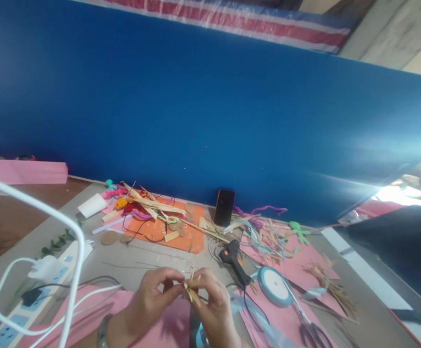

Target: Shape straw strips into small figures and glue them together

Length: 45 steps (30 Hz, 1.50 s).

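My left hand [152,295] and my right hand [214,302] meet low in the head view, just above the table's near edge. Both are closed in a pinch on a small bundle of tan straw strips [191,289] held between their fingertips. A pink paper sheet [170,321] lies under the hands. A black glue gun [235,261] rests just beyond my right hand, and a spool of light blue ribbon [274,286] lies to its right.
An orange sheet [167,227] carries straw, cardboard discs and pipe cleaners at the back. A black phone [224,207] leans on the blue partition [210,121]. A power strip [29,299] with white cables lies left; scissors [314,331] right.
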Motion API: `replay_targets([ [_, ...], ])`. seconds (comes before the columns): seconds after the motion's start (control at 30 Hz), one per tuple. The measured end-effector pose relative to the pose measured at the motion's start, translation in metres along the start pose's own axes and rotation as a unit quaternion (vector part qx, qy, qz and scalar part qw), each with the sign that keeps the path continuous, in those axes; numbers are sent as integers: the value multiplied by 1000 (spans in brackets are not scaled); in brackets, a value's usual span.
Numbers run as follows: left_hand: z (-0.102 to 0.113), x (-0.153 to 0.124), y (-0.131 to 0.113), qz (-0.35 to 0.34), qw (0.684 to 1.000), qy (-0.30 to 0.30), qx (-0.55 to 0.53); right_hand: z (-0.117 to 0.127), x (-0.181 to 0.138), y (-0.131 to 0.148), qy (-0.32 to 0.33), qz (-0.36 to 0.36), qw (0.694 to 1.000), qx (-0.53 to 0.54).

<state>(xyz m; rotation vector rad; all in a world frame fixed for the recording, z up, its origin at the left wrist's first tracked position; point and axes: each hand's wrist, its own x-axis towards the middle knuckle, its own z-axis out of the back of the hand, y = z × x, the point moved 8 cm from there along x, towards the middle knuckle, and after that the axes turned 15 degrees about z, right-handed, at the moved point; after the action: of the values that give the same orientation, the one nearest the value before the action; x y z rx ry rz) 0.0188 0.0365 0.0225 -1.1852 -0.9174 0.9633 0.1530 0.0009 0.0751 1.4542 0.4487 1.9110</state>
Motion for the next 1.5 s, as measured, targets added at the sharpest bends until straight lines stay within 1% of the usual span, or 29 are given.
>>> replay_targets([
  [0.13,-5,-1,-13,-40,998,39,7,1,1,1,-7,1,1000,-7],
  [0.2,-6,-1,-18,-41,998,46,7,1,2,1,-9,1,1000,-13],
  [0.47,-5,0,-25,-53,997,50,-18,-1,-5,-10,16,-56,998,-33],
  [0.7,-1,0,-27,-65,997,24,-16,5,-2,-6,7,-30,999,-12],
  [0.83,-2,-1,-26,-57,998,26,-16,3,-1,-4,20,-37,999,-23],
  [0.93,-2,0,-22,-35,999,22,-10,2,-1,-4,27,-43,998,-38],
  [1.0,-1,2,-17,-4,1000,15,-14,3,-1,-5,24,-35,998,-47],
  [1.07,1,6,-7,51,998,7,-44,8,-2,-8,17,-26,997,-69],
  [1.13,5,11,7,127,987,-8,-99,16,-3,-14,10,-22,994,-111],
  [1.17,7,13,13,159,979,-21,-124,20,-3,-18,4,-21,990,-136],
  [1.2,12,15,18,172,973,-49,-144,25,-3,-22,-1,-18,987,-162],
  [1.27,17,19,24,182,966,-75,-166,34,-1,-27,-10,-12,980,-200],
  [1.33,19,23,32,202,960,-80,-175,41,3,-27,-16,-5,975,-222],
  [1.4,21,25,39,217,955,-97,-178,47,9,-21,-20,1,973,-232],
  [1.43,22,26,41,215,954,-103,-181,51,11,-16,-23,4,971,-236],
  [1.47,25,26,41,207,953,-125,-185,56,14,-9,-27,5,970,-241],
  [1.5,24,26,41,202,955,-118,-180,62,16,-2,-33,3,968,-249],
])
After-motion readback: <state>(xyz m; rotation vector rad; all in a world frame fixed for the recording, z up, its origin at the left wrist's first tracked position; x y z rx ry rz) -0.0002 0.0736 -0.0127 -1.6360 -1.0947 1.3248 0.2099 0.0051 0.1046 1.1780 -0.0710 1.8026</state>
